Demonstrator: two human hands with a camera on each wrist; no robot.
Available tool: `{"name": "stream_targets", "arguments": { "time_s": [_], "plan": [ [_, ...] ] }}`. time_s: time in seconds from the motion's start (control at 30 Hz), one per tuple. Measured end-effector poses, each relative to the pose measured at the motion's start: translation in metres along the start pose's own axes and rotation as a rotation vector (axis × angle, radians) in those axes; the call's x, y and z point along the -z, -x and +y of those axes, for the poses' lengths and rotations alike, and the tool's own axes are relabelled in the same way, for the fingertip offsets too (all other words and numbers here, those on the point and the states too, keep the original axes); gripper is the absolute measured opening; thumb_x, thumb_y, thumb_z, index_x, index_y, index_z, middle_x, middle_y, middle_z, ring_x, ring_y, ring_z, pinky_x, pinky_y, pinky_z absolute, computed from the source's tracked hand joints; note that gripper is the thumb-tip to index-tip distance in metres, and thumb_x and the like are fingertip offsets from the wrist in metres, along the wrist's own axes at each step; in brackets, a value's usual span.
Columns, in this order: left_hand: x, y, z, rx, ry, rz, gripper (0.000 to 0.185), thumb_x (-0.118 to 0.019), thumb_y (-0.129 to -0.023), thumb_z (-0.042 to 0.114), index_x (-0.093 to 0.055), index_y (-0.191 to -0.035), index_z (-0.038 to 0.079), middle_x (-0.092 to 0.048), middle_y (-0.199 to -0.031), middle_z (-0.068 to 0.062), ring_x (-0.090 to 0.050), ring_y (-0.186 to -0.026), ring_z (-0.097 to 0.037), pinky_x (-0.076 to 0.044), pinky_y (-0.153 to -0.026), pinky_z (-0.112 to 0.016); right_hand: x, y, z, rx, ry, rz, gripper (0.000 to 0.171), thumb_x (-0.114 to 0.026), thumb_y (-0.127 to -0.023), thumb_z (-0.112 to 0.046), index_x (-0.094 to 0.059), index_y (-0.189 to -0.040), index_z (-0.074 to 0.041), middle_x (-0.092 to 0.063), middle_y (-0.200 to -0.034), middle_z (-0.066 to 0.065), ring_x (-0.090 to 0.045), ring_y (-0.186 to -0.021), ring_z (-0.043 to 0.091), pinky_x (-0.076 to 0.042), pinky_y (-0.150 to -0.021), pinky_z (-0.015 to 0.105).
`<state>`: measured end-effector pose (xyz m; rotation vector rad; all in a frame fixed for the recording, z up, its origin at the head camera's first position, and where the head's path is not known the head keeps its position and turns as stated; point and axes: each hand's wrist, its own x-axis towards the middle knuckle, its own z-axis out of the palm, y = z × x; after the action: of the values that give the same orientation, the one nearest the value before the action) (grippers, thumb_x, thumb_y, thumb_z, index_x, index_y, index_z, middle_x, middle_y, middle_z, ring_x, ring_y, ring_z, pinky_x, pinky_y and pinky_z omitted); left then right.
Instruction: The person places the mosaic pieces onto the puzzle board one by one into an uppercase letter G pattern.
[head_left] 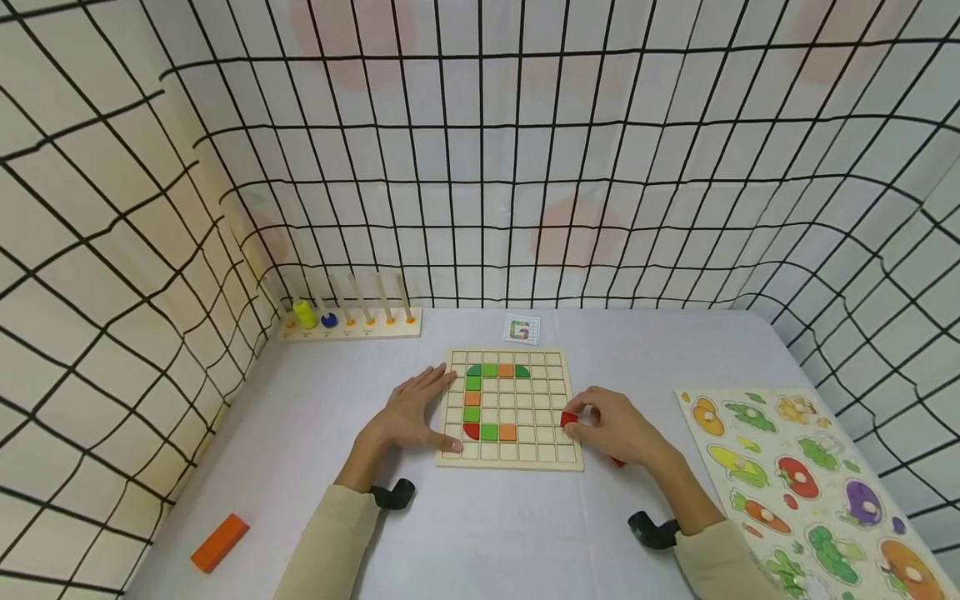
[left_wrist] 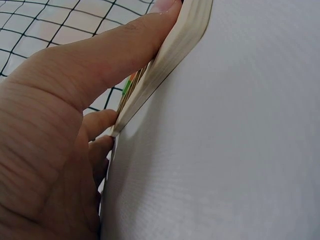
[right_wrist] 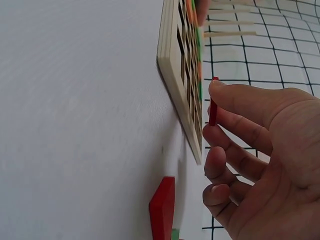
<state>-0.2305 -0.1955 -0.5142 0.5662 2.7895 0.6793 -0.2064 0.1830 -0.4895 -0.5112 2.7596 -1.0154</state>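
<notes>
Sleeves, cream-coloured, lowest in the head view, each wrist carrying a black camera mount.

Left hand point(head_left: 411, 414) — fingers straight and spread, lying flat against the left edge of the wooden grid board point(head_left: 557, 366); thumb along its lower left corner; holds nothing, steadies the board.

Right hand point(head_left: 617, 427) — thumb and forefinger pinch a small red tile point(head_left: 569, 418), held on edge just above the board's right side, not yet laid in a cell; remaining fingers loosely curled.

Spare red tile point(right_wrist: 163, 206) — flat on the grey table point(head_left: 480, 533), just beside the board's near right corner, under the right hand.

Grid board, centre of table — a partial letter in green, orange and red tiles fills the left and upper cells: top row, left column, part of the bottom row. Judged about two-thirds done; the right-hand stroke looks wanting.

Pattern card point(head_left: 521, 330) — behind the board, showing a coloured letter.

Peg rack point(head_left: 351, 322), far left. Orange block point(head_left: 219, 542), near left. Fruit-and-vegetable puzzle point(head_left: 810, 483), right edge.
</notes>
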Motion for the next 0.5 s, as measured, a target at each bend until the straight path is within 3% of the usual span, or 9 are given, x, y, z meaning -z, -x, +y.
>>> {"name": "stream_targets", "arguments": {
  "time_s": [0.23,0.3,0.5],
  "plan": [
    [0.0,0.0,0.002,0.006,0.012,-0.01,0.126,-0.086,-0.064,0.07,-0.026,-0.165,0.025,-0.016,-0.174,-0.001,-0.012,-0.162,-0.028,-0.017,-0.127,-0.061,-0.008,-0.007,-0.013,-0.039,-0.048,-0.032,0.023,-0.08,-0.091,-0.025,-0.074,-0.112,-0.019,-0.066,-0.096,-0.003,-0.05,-0.07,0.015,-0.04,-0.053,0.024],
    [0.001,0.0,0.002,0.003,0.017,-0.008,0.126,-0.087,-0.064,0.069,-0.026,-0.165,0.025,-0.016,-0.174,-0.001,-0.012,-0.162,-0.029,-0.017,-0.127,-0.061,-0.01,-0.009,-0.016,-0.036,-0.068,-0.042,0.023,-0.08,-0.091,-0.024,-0.074,-0.112,-0.018,-0.065,-0.088,-0.001,-0.049,-0.066,0.016,-0.038,-0.05,0.024],
    [0.003,0.0,0.004,0.009,0.015,-0.01,0.125,-0.087,-0.065,0.069,-0.026,-0.165,0.024,-0.016,-0.174,-0.001,-0.012,-0.162,-0.029,-0.016,-0.127,-0.062,-0.019,-0.018,-0.024,-0.008,-0.082,-0.081,0.021,-0.079,-0.091,-0.023,-0.073,-0.111,-0.02,-0.058,-0.074,-0.001,-0.049,-0.065,0.014,-0.039,-0.054,0.023]
  ]
}}
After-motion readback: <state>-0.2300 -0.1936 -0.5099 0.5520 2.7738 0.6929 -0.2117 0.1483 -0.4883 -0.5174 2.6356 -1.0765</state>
